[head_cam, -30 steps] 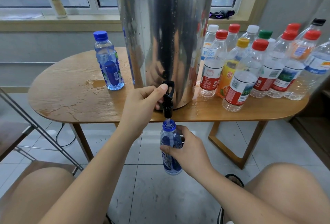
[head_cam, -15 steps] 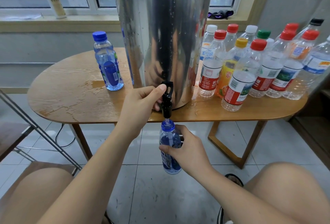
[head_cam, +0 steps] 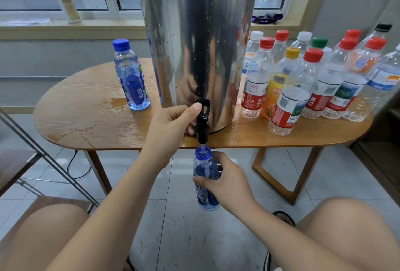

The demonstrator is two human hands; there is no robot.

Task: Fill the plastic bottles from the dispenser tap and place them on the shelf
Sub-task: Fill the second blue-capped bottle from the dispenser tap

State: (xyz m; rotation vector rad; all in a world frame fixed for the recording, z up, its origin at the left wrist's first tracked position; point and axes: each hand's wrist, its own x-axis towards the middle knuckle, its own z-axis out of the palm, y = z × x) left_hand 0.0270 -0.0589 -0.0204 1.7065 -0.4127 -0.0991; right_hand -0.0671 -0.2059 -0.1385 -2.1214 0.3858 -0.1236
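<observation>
one clear blue bottle (head_cam: 203,169) under black tap (head_cam: 202,123) of steel dispenser (head_cam: 194,43)

Stainless-steel dispenser (head_cam: 194,54): tall drum, black band at the top, upright, droplets on its wall. Black tap (head_cam: 202,121): low on the dispenser's front, spout pointing down. Uncapped blue-tinted bottle (head_cam: 202,167): upright, mouth just under the dispenser's spout, thin stream entering. Blue-capped bottle (head_cam: 132,78): upright, looks full, left of the dispenser. Cluster of clear bottles (head_cam: 303,80): red, white, yellow, green and black caps, upright, right of the dispenser.
</observation>
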